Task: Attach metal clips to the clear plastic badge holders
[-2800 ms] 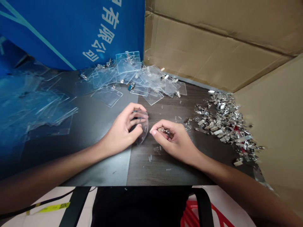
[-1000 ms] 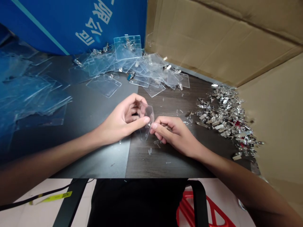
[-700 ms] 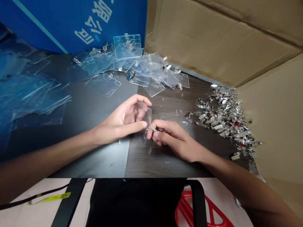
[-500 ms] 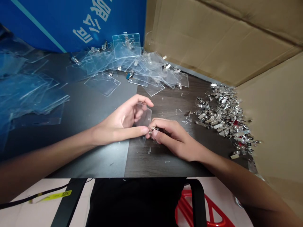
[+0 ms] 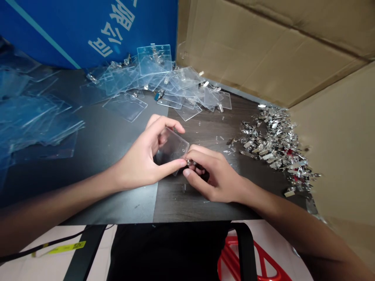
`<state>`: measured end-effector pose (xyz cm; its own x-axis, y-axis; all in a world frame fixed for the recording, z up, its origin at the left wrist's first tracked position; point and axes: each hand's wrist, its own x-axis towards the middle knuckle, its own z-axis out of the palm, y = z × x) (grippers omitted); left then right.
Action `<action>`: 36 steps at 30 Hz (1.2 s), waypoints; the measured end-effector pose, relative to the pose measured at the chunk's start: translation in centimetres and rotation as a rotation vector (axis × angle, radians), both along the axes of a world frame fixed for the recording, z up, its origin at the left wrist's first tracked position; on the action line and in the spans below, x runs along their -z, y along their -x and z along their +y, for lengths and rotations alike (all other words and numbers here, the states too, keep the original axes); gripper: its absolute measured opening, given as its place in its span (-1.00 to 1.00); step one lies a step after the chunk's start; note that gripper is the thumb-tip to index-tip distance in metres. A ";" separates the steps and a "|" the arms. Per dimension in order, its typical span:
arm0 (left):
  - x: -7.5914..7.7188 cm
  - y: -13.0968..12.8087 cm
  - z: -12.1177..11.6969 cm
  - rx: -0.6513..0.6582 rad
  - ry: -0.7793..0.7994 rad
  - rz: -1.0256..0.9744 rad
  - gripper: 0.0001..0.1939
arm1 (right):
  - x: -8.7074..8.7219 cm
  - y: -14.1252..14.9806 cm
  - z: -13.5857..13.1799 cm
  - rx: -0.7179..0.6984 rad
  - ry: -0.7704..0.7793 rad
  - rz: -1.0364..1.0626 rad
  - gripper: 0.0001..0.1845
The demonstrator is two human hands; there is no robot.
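Note:
A clear plastic badge holder [image 5: 172, 147] with small holes along one edge is in my left hand [image 5: 149, 152]. The thumb presses near the middle of that edge, and the other fingers curl around the far side. My right hand [image 5: 212, 171] has its fingers closed about a small metal badge clip [image 5: 190, 162] at the same edge, touching the left thumb's tip. Whether the clip's strap is fastened through the holder, I cannot tell, since the fingers cover it.
Behind the hands lies a pile of badge holders with clips [image 5: 181, 84]. Loose metal clips [image 5: 275, 140] are heaped at right beside a cardboard wall [image 5: 336, 128]. Clear holders [image 5: 43, 121] are stacked at left. Tiny clear plastic bits [image 5: 228, 150] lie on the dark table [image 5: 187, 207].
The badge holder has tilted so more of its face shows. My left index finger has shifted slightly left, and my right thumb has moved a little down from the clip.

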<state>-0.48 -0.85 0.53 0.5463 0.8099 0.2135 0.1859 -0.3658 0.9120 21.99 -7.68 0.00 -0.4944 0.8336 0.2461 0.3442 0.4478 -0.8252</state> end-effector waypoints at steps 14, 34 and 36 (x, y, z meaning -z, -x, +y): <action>0.2 0.6 -0.8 -0.114 -0.374 0.063 -0.48 | 0.2 -0.2 0.6 0.002 -0.079 -0.005 -0.82; -1.2 1.4 3.1 -0.035 0.157 0.164 -0.58 | -0.7 -1.4 3.2 0.440 0.102 -0.096 -0.72; -1.2 1.2 3.7 -0.015 0.279 0.095 -0.58 | -1.4 -2.2 3.7 0.552 0.064 -0.273 -0.65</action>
